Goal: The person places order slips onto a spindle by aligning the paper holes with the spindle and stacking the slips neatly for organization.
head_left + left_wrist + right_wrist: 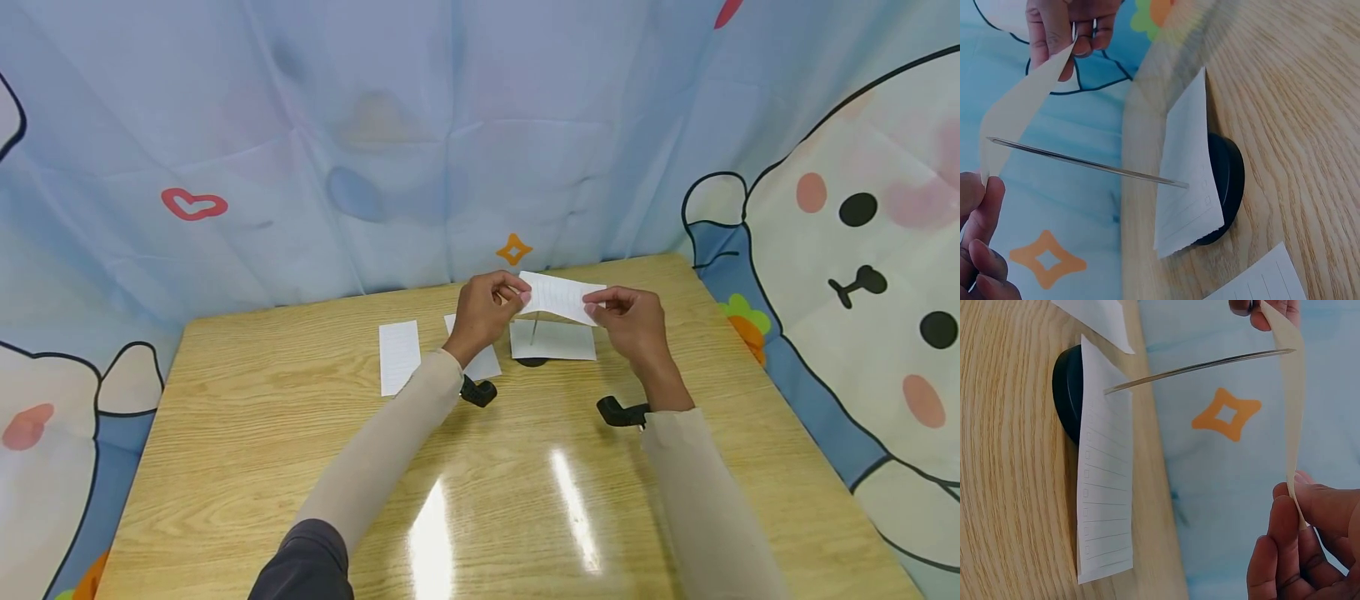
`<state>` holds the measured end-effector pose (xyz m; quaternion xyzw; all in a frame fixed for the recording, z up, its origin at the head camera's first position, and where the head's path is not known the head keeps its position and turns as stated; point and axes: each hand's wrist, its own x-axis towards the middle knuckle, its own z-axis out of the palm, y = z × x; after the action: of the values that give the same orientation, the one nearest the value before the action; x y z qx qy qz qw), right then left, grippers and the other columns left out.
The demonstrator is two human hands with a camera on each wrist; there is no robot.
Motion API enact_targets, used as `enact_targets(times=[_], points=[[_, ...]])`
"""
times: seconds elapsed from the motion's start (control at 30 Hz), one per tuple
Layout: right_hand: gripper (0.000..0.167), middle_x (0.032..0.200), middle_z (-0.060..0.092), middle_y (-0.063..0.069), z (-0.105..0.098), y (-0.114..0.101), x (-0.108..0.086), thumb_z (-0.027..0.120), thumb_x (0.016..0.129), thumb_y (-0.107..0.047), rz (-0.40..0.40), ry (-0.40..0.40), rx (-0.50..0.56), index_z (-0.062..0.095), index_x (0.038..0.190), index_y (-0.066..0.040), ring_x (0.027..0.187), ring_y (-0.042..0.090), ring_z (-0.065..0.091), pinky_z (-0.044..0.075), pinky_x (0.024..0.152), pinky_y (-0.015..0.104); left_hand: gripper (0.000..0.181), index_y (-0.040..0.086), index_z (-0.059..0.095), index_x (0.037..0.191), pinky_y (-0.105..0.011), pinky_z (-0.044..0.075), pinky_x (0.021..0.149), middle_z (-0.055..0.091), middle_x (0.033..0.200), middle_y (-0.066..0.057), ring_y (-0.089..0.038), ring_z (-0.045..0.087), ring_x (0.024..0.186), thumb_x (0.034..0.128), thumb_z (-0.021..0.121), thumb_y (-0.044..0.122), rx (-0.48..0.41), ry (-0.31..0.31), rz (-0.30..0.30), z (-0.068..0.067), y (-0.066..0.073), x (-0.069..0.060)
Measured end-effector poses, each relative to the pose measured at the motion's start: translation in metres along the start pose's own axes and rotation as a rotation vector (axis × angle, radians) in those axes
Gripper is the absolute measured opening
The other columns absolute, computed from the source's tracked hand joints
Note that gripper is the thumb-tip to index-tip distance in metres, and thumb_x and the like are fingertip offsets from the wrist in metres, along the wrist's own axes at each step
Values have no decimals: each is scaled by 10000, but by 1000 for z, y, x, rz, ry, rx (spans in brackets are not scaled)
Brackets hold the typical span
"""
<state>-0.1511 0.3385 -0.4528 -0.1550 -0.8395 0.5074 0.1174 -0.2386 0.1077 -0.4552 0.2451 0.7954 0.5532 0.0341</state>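
A lined paper slip (558,296) is stretched between both hands above a metal spike (1085,160) on a round black base (1230,181). My left hand (483,312) pinches the slip's left end, and my right hand (630,321) pinches its right end. In both wrist views the spike's tip appears at the slip's underside; whether it has pierced the paper I cannot tell. Lower on the spike, another lined slip (1107,481) is impaled and rests over the base, hiding much of it.
Left of the spike lie two loose slips on the wooden table (300,400): one lined slip (399,357) in full view and another slip (483,364) partly behind the left hand. A patterned blue curtain (405,150) hangs along the table's far edge.
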Motion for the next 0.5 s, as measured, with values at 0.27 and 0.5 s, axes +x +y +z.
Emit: enact_targets(times=[0.27, 0.5], points=[[178, 1006, 621, 71, 1, -2, 1, 719, 1032, -158, -19, -11, -38, 810, 1137, -47, 809, 181, 492, 443, 640, 240, 90, 178, 805, 1065, -263, 378, 621, 749, 862, -10, -164, 502, 666, 1019, 749, 231, 95, 25, 38, 2, 1, 1], [150, 941, 601, 78, 4, -2, 3, 724, 1026, -140, -43, 9, -80, 824, 1108, -63, 754, 178, 470, 421, 630, 264, 101, 189, 804, 1070, -251, 346, 577, 755, 871, 1, -148, 492, 634, 1022, 745, 256, 162, 40, 49, 3, 4, 0]])
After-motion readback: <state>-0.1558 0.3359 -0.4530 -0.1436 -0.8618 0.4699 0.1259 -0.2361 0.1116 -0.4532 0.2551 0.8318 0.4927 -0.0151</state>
